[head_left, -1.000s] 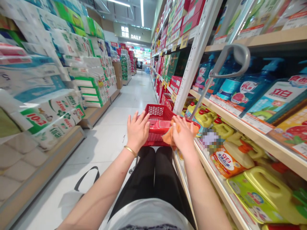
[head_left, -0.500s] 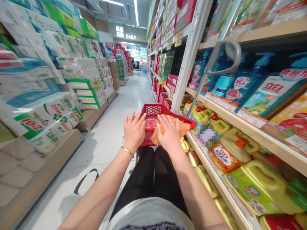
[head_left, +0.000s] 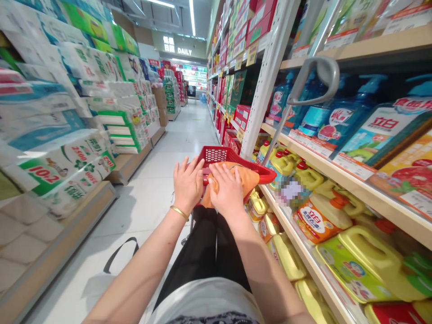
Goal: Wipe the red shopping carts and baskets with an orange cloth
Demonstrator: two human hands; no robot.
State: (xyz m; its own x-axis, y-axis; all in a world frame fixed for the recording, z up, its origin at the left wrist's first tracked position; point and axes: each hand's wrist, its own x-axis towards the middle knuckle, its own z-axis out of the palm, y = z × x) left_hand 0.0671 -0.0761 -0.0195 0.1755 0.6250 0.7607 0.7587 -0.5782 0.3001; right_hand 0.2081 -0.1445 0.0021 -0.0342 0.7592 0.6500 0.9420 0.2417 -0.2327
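Note:
An orange cloth (head_left: pixel 248 176) lies over the near rim of a red plastic basket (head_left: pixel 218 154), whose grey handle (head_left: pixel 332 81) stretches up to the right. My right hand (head_left: pixel 225 189) rests flat on the cloth with its fingers spread. Beside it, my left hand (head_left: pixel 189 182) is at the basket's near left edge, fingers stretched and apart, holding nothing. A gold bangle (head_left: pixel 179 213) circles my left wrist. The part of the rim beneath my hands is hidden.
Shelves at the right hold yellow detergent jugs (head_left: pixel 364 265) and blue pump bottles (head_left: pixel 344 117). Tissue packs (head_left: pixel 64 175) are stacked at the left. A pale bag (head_left: pixel 101 285) with a black strap is at the lower left. A tiled aisle (head_left: pixel 184 130) runs ahead.
My right hand has slid left across the basket, closer to my left hand, and the orange cloth has shifted left with it. My left hand has barely moved.

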